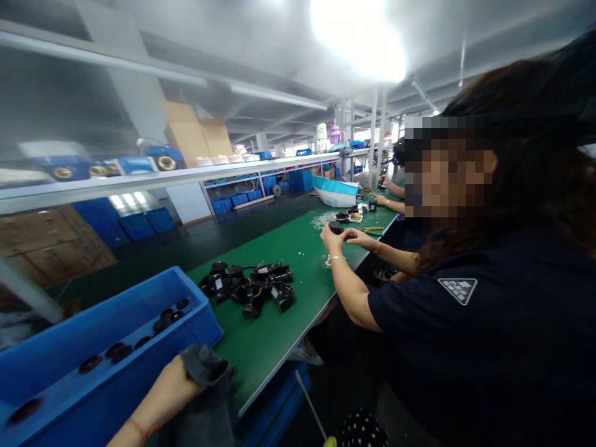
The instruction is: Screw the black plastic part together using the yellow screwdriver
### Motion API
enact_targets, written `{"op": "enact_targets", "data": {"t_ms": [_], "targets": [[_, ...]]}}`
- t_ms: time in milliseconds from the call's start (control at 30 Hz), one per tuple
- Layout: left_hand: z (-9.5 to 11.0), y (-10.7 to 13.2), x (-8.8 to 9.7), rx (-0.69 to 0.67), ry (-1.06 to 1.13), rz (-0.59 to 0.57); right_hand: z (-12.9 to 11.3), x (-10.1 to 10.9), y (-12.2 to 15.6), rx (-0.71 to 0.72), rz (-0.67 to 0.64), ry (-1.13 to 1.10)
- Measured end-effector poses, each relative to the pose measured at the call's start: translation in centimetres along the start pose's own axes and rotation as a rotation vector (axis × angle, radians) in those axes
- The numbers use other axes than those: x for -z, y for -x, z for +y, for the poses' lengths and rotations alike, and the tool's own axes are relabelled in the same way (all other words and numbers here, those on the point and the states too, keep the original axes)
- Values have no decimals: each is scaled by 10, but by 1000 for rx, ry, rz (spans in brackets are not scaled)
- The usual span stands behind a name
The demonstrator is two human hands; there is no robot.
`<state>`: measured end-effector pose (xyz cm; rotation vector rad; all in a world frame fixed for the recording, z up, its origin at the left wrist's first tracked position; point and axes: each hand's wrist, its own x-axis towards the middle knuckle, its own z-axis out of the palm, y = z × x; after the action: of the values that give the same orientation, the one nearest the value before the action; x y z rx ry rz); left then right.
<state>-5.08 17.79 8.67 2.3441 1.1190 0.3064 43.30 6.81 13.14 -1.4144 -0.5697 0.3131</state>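
Note:
From the lower left reaches my left hand (173, 386), with a thin red bracelet at the wrist. It is closed on a dark grey cloth (205, 397) that hangs down at the green table's near end. The cloth hides the fingertips. Right beside this hand stands a blue bin (116, 329) with several round black parts (116, 352) inside. My right hand is not visible. At the bottom edge a screwdriver (311, 403) points upward, its yellow-green handle cut off by the frame, near a black polka-dot fabric (364, 428).
Several black parts with wires (254, 288) lie heaped on the green table (305, 273). To the right sits a co-worker in a dark shirt (447, 335), both hands (342, 239) on a small black part. A shelf rail (186, 177) runs along the table's far side.

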Motion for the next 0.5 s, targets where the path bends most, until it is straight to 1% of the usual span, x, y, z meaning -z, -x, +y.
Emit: {"op": "enact_targets", "data": {"t_ms": [33,67,133,167,300,400,500], "targets": [[-9,-1,-1,42,78,55,-1,-13,6,-11,3,-5],[-17,-2,-3,41,155,113,-2,-25,12,-25,0,-8],[-33,-1,-5,-12,225,175,-5,-45,22,-57,-17,-4],[-40,1,-6,-32,240,221,-7,-51,27,-73,-25,4],[-59,19,-10,-56,309,411,-15,-61,39,-123,-38,41],[-70,41,-7,-49,383,450,-19,-67,52,-171,-57,71],[-79,63,5,-3,429,472,-12,-75,81,-223,-84,94]]}}
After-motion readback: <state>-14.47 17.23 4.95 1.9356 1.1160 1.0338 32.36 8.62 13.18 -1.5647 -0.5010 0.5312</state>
